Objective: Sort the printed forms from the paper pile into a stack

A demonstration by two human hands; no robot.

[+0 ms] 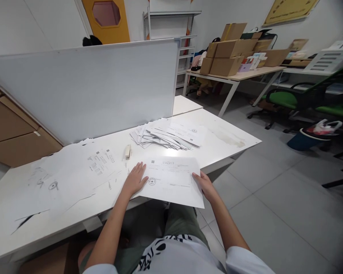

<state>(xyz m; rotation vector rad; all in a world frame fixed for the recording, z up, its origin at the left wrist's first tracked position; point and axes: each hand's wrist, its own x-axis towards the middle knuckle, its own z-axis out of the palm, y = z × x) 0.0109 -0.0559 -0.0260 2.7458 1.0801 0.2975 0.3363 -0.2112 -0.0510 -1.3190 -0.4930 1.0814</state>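
Observation:
A printed sheet of paper (173, 179) with a round stamp lies at the near edge of the white desk (234, 133), partly overhanging it. My left hand (135, 178) rests flat on the sheet's left side, fingers stretched out. At the sheet's right edge, my right hand (203, 184) pinches the paper with its fingers curled around the edge. A small stapler (127, 151) sits just beyond my left hand.
A fanned stack of stapled papers (168, 136) lies further back on the desk. Loose printed sheets (74, 171) cover the desk's left part. A white divider panel (88, 87) stands behind. Green chairs (286, 99), a bin (305, 139) and a table with cardboard boxes (228, 57) stand to the right.

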